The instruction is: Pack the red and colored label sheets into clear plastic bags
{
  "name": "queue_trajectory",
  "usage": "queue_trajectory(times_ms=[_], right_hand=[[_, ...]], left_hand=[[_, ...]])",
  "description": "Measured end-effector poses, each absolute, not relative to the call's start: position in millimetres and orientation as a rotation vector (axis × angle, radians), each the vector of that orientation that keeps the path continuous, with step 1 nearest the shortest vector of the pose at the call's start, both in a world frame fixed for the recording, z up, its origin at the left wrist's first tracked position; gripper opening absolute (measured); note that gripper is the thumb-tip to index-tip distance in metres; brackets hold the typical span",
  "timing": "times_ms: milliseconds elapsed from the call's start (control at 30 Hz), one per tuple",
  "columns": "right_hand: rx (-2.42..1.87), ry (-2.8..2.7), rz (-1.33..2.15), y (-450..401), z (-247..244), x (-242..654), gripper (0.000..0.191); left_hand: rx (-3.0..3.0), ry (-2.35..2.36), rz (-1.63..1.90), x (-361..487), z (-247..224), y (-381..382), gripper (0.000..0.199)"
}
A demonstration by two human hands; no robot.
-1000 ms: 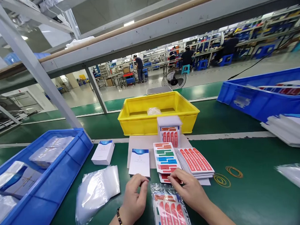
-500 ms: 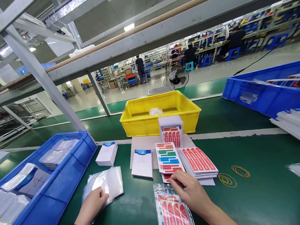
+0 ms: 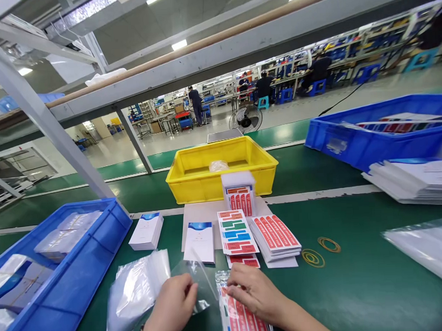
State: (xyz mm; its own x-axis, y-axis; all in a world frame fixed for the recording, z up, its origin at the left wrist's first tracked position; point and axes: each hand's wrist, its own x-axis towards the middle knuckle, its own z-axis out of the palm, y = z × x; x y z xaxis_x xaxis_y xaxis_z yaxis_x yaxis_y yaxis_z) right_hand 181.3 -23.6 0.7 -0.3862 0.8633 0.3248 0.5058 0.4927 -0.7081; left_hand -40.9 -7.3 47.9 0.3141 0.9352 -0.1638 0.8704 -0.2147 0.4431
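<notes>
My left hand [image 3: 173, 301] is closed on a clear plastic bag [image 3: 198, 276], which spreads out to the right of its fingers. Beside that hand lies a stack of clear bags [image 3: 133, 291]. My right hand [image 3: 256, 293] has its fingers bent together over the upper part of a bagged sticker pack [image 3: 242, 320]; what they pinch is hidden. Ahead are a stack of white booklets with blue tops [image 3: 199, 244], coloured sticker sheets [image 3: 237, 233] and a pile of red-striped sticker sheets [image 3: 276, 234]. A smaller booklet stack [image 3: 147, 232] stands to the left.
A yellow bin [image 3: 222, 185] stands behind a foam-topped sticker stack [image 3: 239, 199]. Blue bins flank the bench, one on the left [image 3: 97, 268] and one on the right [image 3: 352, 145]. Rubber bands [image 3: 313, 258] lie right of the stickers. A sloping metal beam [image 3: 202, 64] crosses overhead.
My left hand has moved right from the bag stack and now carries one clear bag. My right hand has come lower, over the bagged stickers. The whole view has shifted.
</notes>
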Motion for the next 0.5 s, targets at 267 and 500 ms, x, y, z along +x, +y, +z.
queue_trajectory(times_ms=[267, 500], right_hand=[[-1.281, -2.034, 0.668, -20.6, -6.3, 182.7, 0.043], [-1.338, -2.17, 0.587, -21.2, -1.8, 179.4, 0.046]], left_hand=[[2.09, 1.366, 0.369, 21.7, 46.0, 3.1, 0.029], [1.368, 1.14, 0.602, 30.7, 13.4, 18.1, 0.044]])
